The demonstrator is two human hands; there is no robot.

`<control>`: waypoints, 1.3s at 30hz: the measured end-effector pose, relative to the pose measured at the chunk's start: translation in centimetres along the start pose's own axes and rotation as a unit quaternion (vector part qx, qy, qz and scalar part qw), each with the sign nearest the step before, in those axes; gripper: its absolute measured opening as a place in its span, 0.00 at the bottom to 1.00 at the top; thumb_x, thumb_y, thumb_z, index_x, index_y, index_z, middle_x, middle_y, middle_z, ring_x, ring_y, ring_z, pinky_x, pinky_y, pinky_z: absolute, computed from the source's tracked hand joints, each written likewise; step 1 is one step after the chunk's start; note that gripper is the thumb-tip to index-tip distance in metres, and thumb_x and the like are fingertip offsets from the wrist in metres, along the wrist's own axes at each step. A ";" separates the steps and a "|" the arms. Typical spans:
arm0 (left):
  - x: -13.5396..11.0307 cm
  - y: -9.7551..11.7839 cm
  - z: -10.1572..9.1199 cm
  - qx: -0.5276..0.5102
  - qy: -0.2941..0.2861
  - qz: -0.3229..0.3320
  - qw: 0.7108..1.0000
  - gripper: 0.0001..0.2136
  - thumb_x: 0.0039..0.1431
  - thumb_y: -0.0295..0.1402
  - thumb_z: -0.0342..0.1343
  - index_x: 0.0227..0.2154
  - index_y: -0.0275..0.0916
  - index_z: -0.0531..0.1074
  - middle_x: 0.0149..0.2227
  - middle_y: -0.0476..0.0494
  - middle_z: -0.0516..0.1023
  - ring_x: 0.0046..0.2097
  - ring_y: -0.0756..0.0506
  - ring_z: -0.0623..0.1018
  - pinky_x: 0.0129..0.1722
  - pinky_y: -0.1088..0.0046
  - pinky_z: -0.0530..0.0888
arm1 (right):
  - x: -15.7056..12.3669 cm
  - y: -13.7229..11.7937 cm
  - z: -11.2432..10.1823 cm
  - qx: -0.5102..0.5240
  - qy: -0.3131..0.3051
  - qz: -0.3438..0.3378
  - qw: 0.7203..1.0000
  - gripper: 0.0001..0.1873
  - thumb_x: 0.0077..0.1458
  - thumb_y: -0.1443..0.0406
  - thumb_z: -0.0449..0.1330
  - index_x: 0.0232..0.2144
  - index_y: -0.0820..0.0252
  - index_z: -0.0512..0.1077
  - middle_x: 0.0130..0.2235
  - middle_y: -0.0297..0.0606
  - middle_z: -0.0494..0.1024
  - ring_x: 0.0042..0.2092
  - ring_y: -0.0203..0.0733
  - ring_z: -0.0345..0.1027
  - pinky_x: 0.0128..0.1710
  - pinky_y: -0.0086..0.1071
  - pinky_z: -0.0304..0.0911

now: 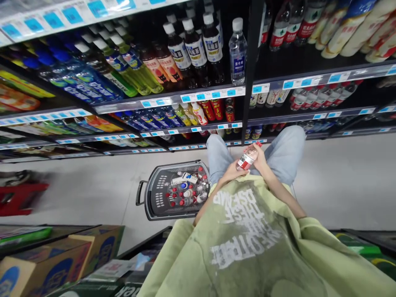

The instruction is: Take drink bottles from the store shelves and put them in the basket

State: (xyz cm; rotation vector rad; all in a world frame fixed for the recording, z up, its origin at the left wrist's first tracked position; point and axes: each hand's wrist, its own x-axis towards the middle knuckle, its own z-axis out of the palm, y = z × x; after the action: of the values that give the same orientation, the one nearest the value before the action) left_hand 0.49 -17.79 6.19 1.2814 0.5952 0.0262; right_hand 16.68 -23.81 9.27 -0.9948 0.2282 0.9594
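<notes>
A small clear water bottle [246,159] with a red and white label and a red cap is held tilted above my lap. My left hand [231,171] is closed around its lower end. Near the cap, the fingers of my right hand [260,157] grip the upper part; whether they touch the cap itself I cannot tell. To the left of my knees, a grey shopping basket [161,211] stands on the floor. Inside it lie several bottles [187,194], mostly red-capped, one with a blue cap, and a white carton-like pack [188,177].
Shelves of drinks run across the front, with price strips [213,95] along their edges. A lone clear bottle [238,55] stands beside the dark upright. Behind at left are cardboard boxes [46,264]. A red stool-like object [21,198] sits on the pale floor [93,181].
</notes>
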 end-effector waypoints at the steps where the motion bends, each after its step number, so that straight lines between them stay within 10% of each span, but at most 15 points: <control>1: -0.2 0.3 0.0 -0.029 -0.026 -0.013 0.999 0.26 0.49 0.40 0.76 0.46 0.35 0.74 0.37 0.38 0.83 0.40 0.39 0.81 0.41 0.63 0.78 | -0.1 -0.1 -0.1 -0.009 -0.019 0.003 1.000 0.18 0.53 0.53 0.73 0.27 0.55 0.71 0.29 0.33 0.82 0.30 0.42 0.79 0.34 0.35 0.78; 9: -0.8 2.1 0.2 -0.051 -0.099 -0.041 0.993 0.16 0.56 0.43 0.68 0.39 0.36 0.77 0.36 0.34 0.85 0.36 0.41 0.80 0.36 0.64 0.76 | -0.6 -0.1 -0.7 -0.014 -0.044 -0.010 0.999 0.21 0.56 0.47 0.67 0.24 0.53 0.70 0.24 0.31 0.76 0.27 0.41 0.75 0.33 0.37 0.76; 17: -1.2 1.9 1.0 0.077 0.108 0.071 0.989 0.38 0.38 0.34 0.79 0.54 0.40 0.71 0.54 0.32 0.80 0.54 0.36 0.78 0.54 0.60 0.74 | -0.9 -0.4 0.2 -0.006 0.020 -0.023 1.000 0.23 0.57 0.46 0.67 0.23 0.53 0.69 0.24 0.30 0.76 0.26 0.38 0.74 0.32 0.34 0.76; 24: -5.1 2.8 -0.5 -0.146 -0.015 -0.028 0.989 0.33 0.58 0.57 0.63 0.54 0.35 0.68 0.39 0.30 0.83 0.33 0.39 0.80 0.36 0.59 0.77 | -3.6 1.3 3.0 -0.067 -0.160 -0.006 0.985 0.23 0.46 0.57 0.76 0.41 0.49 0.71 0.38 0.31 0.83 0.38 0.46 0.82 0.38 0.40 0.80; 28: -9.2 5.4 -3.6 0.038 0.024 0.023 0.999 0.27 0.70 0.57 0.50 0.54 0.37 0.72 0.48 0.33 0.83 0.48 0.36 0.81 0.53 0.57 0.77 | -4.6 3.6 5.3 -0.126 -0.208 0.026 0.970 0.36 0.41 0.58 0.79 0.50 0.46 0.69 0.37 0.29 0.83 0.34 0.44 0.81 0.36 0.37 0.80; 32: -13.8 9.0 -7.0 0.273 0.238 0.063 0.930 0.23 0.71 0.50 0.53 0.60 0.41 0.70 0.56 0.37 0.77 0.55 0.38 0.77 0.59 0.59 0.74 | -6.5 7.1 7.9 -0.269 -0.286 0.010 0.920 0.48 0.36 0.63 0.81 0.58 0.47 0.65 0.41 0.31 0.83 0.41 0.45 0.81 0.46 0.38 0.78; 39: -18.9 8.0 -13.1 0.364 0.342 0.007 0.866 0.09 0.64 0.41 0.59 0.36 0.41 0.73 0.29 0.52 0.73 0.31 0.49 0.74 0.38 0.73 0.73 | -8.6 13.8 12.5 -0.463 -0.494 -0.051 0.734 0.58 0.43 0.60 0.79 0.72 0.51 0.57 0.56 0.43 0.78 0.58 0.56 0.75 0.64 0.51 0.68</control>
State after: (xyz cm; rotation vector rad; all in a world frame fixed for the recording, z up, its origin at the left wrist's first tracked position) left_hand -18.80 -10.12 18.95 2.0305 1.2877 0.3057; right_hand -2.09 -16.22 12.69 -1.1948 -1.3226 1.4002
